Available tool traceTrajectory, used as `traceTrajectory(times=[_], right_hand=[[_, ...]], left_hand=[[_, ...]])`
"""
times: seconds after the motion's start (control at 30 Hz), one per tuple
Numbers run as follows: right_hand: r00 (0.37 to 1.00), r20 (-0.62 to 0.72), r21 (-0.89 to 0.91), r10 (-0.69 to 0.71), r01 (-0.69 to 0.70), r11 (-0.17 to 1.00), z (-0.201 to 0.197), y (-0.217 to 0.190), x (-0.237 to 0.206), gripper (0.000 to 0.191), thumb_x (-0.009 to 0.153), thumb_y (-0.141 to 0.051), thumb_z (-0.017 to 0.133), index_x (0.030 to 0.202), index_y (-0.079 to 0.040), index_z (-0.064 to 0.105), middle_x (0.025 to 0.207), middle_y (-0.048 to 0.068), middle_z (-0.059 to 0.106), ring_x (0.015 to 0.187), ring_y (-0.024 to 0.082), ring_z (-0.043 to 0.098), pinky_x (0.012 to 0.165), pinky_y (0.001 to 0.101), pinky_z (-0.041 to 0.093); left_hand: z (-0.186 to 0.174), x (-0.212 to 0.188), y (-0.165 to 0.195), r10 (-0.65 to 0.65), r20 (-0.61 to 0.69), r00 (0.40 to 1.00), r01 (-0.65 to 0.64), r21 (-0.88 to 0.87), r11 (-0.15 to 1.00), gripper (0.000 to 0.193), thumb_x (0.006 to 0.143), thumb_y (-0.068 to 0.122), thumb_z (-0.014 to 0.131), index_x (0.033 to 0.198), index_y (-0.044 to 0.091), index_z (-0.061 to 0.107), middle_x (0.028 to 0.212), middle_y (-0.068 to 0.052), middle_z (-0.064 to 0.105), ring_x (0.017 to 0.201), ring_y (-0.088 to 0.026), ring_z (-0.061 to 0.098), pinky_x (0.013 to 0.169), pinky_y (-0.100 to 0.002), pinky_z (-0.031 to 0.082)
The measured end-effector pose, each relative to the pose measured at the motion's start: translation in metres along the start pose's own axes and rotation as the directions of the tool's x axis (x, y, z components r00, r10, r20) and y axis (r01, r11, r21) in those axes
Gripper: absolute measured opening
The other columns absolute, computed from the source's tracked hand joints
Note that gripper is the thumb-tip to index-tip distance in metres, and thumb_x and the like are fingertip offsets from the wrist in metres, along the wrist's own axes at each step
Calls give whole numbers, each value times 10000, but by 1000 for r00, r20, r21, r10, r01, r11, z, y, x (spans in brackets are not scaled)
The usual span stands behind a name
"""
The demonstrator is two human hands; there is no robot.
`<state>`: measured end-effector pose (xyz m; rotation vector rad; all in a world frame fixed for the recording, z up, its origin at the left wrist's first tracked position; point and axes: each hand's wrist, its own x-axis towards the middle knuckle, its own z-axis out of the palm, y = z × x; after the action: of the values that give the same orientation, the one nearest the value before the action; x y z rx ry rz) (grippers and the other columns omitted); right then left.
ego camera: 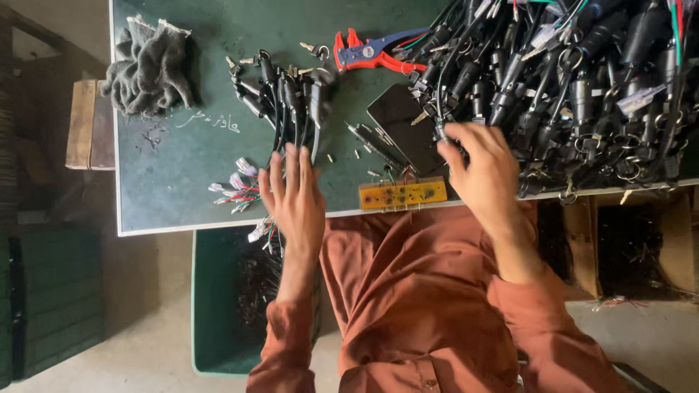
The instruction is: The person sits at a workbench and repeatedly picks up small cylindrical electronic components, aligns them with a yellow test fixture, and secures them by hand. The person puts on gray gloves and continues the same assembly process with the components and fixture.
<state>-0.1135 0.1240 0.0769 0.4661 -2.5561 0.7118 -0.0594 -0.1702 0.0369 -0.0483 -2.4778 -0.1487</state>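
Grey, crumpled cloth (149, 65) lies at the far left corner of the green bench (182, 167), well apart from both hands. Next to the right, a small bundle of black cable assemblies (287, 94) lies fanned on the bench, its thin wires running toward the near edge and ending in white plugs with red and green leads (237, 191). The left hand (295, 200) lies flat over these wires near the bench edge, palm down, fingers (277, 175) spread and straight, gripping nothing. Below the edge stands a green bin (218, 306) holding more dark cables. Farther right, a red-and-blue wire stripper (371, 52) lies at the far side, a dark phone (400, 120) lies face up, and an orange test board (403, 194) sits at the near edge between the hands. The right hand (484, 175) rests palm down at the left margin of a large heap of black cable assemblies (575, 87), its fingers (455, 142) curled onto the nearest cables; whether they actually pinch one cannot be told. The heap covers the right end of the bench, its cables tangled, with metal rings and white tags showing.
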Motion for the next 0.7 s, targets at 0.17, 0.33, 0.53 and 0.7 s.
traceTrajectory(times=[0.17, 0.33, 0.53, 0.7], right_hand=[[995, -73, -350, 60, -82, 933, 40, -10, 39, 297, 927, -296, 824, 968, -38, 683, 952, 116, 676, 893, 308, 648, 740, 422, 536], [991, -107, 48, 82, -77, 996, 21, -29, 12, 145, 932, -103, 759, 905, -51, 627, 876, 108, 645, 807, 297, 627, 724, 427, 512], [927, 85, 358, -366, 314, 879, 33, -74, -110, 204, 861, -101, 734, 1005, -18, 617, 995, 131, 632, 918, 316, 659, 823, 431, 554], [914, 175, 158, -365, 340, 927, 58, -29, -134, 191, 865, -96, 699, 1035, -27, 645, 1053, 130, 648, 1033, 335, 651, 904, 442, 547]], left_hand=[[10, 13, 19, -137, 175, 975, 137, 10, 991, 443, 938, 162, 653, 1358, 31, 606, 1490, -242, 531, 1406, -396, 450, 1154, -605, 268], [-28, -4, 61, -91, 268, 959, 258, -692, 674, 488, 990, 103, 652, 1460, 13, 553, 1414, -177, 624, 1349, -330, 572, 1145, -469, 435], [-56, -7, 72, -204, 703, 681, 632, -705, -322, 420, 1048, 87, 600, 1456, -11, 576, 1151, -125, 726, 1033, -159, 668, 971, -313, 532], [-46, -38, 98, -250, 587, 770, 562, -810, -171, 178, 1027, 29, 646, 1153, -76, 715, 1015, -81, 724, 965, -139, 678, 922, -278, 566]])
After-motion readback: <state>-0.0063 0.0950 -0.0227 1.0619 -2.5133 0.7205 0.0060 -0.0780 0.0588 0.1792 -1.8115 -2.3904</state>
